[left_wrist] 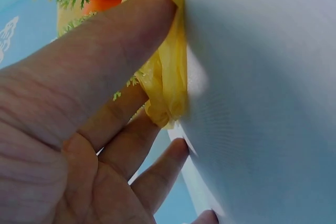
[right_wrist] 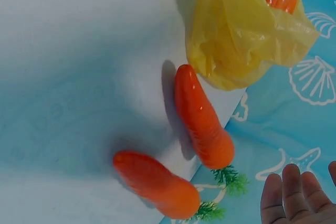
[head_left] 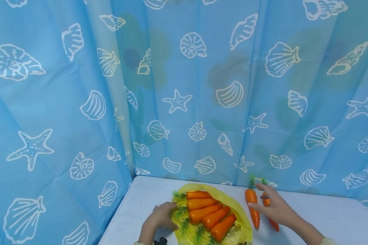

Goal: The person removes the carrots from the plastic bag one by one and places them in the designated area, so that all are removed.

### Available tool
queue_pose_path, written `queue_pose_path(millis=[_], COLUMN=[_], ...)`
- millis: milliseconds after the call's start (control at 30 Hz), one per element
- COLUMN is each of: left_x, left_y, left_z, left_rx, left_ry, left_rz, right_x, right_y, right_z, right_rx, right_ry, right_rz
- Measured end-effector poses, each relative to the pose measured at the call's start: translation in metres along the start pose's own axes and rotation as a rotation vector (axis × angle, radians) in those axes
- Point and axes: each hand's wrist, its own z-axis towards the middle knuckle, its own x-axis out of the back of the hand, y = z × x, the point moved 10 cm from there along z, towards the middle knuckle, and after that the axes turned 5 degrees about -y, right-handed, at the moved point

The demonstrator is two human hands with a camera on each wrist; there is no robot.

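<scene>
A yellow plastic bag lies spread on the table, with several orange toy carrots and their green leafy tops on it. At its left edge is my left hand. In the left wrist view, the thumb overlaps the bag's side, and some fingertips are hidden behind the yellow plastic. Its fingers are spread fairly straight. To the right of the bag lie two more carrots, side by side. Above the right one hovers my right hand, fingers extended, holding nothing. In the right wrist view, its fingers are apart from both carrots.
A white table bears everything. Blue curtains with white shell and starfish prints hang along its back and left sides. By the left wrist, a small black object shows at the lower frame edge.
</scene>
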Motion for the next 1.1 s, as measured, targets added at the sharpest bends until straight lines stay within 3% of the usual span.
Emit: queue_pose_path(millis=[400, 633, 767, 1100], left_x=[0.0, 0.0, 0.0, -0.001], left_y=[-0.001, 0.0, -0.001, -0.002], left_z=[0.0, -0.001, -0.001, 0.002], left_rx=[0.007, 0.005, 0.004, -0.014], left_ry=[0.005, 0.01, 0.012, 0.011], left_rz=[-0.007, 0.002, 0.0, 0.0], right_x=[-0.015, -0.021, -0.026, -0.037], right_y=[-0.02, -0.036, -0.04, -0.055], right_z=[0.001, -0.001, -0.001, -0.004], right_rx=[0.03, 0.096, 0.085, 0.143], right_ry=[-0.052, -0.066, -0.078, -0.08], right_rz=[0.044, 0.102, 0.126, 0.102])
